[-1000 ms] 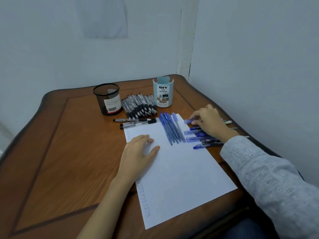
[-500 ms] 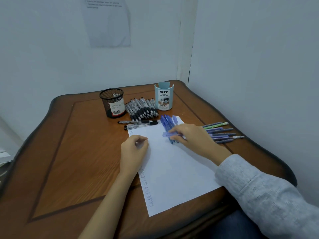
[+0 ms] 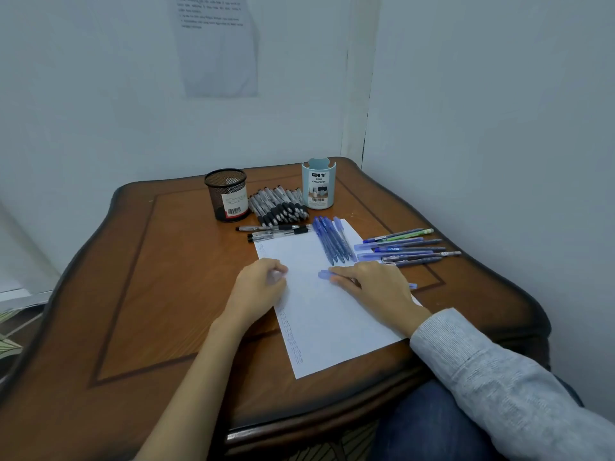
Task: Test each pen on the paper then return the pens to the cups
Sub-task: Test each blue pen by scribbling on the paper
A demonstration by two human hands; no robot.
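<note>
One wooden table (image 3: 166, 294) fills the view, its near edge cut off below. White paper (image 3: 332, 321) lies on it, the marks down its left margin too small to read. The right hand (image 3: 372, 287) curls over a blue pen (image 3: 324, 275) on the sheet, hiding its barrel. Only a blurred tip and the tail show. The left hand (image 3: 259, 291) rests on the paper's left edge with its fingers curled and blurred, so I cannot tell if it pinches anything. A mesh cup (image 3: 226, 194) and a blue cup (image 3: 318, 184) stand beyond.
</note>
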